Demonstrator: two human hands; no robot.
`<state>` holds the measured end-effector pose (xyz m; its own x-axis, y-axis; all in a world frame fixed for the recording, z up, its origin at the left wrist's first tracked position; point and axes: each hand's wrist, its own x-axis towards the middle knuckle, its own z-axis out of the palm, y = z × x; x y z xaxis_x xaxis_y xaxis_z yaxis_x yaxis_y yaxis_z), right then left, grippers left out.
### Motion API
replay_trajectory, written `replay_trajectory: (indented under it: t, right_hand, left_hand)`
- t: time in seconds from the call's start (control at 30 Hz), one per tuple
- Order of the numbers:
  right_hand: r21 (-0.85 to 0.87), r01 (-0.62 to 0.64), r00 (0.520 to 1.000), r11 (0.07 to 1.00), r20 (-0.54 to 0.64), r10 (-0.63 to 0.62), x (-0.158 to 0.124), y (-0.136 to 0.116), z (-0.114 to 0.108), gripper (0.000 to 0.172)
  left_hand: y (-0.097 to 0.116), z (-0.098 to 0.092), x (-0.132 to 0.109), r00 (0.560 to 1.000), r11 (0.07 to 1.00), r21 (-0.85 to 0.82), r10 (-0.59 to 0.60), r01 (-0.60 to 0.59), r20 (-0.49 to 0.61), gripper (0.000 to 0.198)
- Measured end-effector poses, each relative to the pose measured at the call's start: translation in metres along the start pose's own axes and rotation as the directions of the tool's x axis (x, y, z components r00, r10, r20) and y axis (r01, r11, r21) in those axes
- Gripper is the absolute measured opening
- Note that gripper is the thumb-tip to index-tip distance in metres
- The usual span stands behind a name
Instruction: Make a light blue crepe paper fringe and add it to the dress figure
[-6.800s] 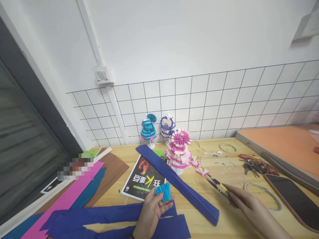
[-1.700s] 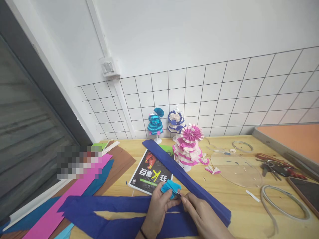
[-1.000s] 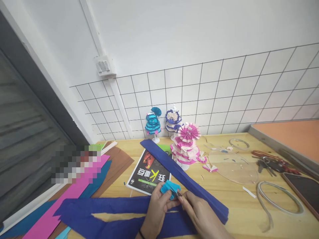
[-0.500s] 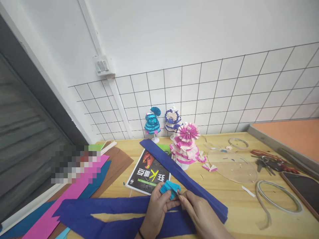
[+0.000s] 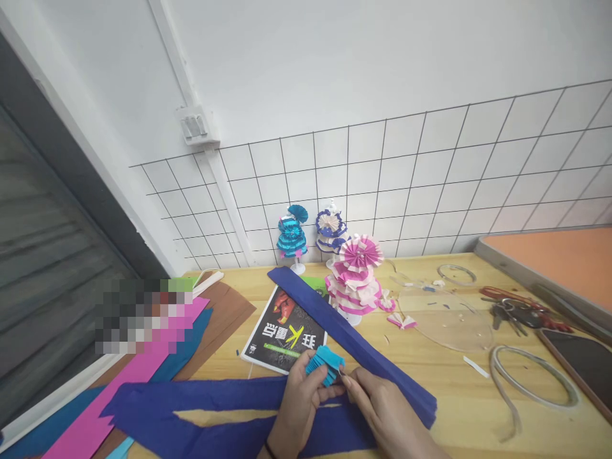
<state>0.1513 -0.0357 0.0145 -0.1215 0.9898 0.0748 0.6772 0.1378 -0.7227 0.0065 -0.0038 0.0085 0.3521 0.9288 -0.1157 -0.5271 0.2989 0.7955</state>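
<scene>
My left hand is closed on a small piece of pleated light-blue crepe paper, with the thumb pressed on its folds. Close against the paper's right edge, my right hand pinches a thin metal piece; its kind is too small to make out. Under both hands lies a long dark-blue crepe paper strip with a slit along it. A folded dark-blue strip runs diagonally behind the right hand, across a black printed booklet.
Three ruffled paper trees stand at the back: teal, blue-white and pink. Coloured paper sheets cover the left side. To the right are a clear disc, coiled tape, keys and a phone.
The light-blue paper has shifted slightly left in my fingers, and its right edge lies flatter. Both hands stay in nearly the same place.
</scene>
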Motion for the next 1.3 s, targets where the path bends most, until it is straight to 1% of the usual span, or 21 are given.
replay_trajectory:
  t: [0.23, 0.6, 1.07, 1.3]
  right_hand:
    - [0.017, 0.004, 1.000, 1.000, -0.004, -0.004, -0.0006, 0.0001, 0.0003, 0.036]
    - [0.103, -0.001, 1.000, 0.995, -0.001, 0.001, -0.0012, -0.0023, -0.0023, 0.037]
    - [0.082, -0.018, 0.999, 0.996, 0.040, 0.015, -0.0011, -0.0012, 0.0012, 0.033]
    - [0.081, -0.007, 1.000, 0.997, 0.030, 0.004, -0.0009, 0.0013, 0.0021, 0.033]
  left_hand:
    - [-0.0022, -0.0017, 0.0009, 0.999, 0.999, 0.042, 0.010, -0.009, -0.035, 0.003]
    - [-0.0009, -0.0019, 0.0015, 0.999, 0.998, 0.058, 0.031, -0.030, -0.020, 0.003]
    - [-0.0048, -0.0023, 0.0014, 1.000, 0.985, 0.171, 0.003, -0.003, -0.001, 0.004]
    - [-0.0029, 0.0000, 0.0003, 1.000, 0.980, 0.197, 0.000, -0.004, 0.021, 0.004]
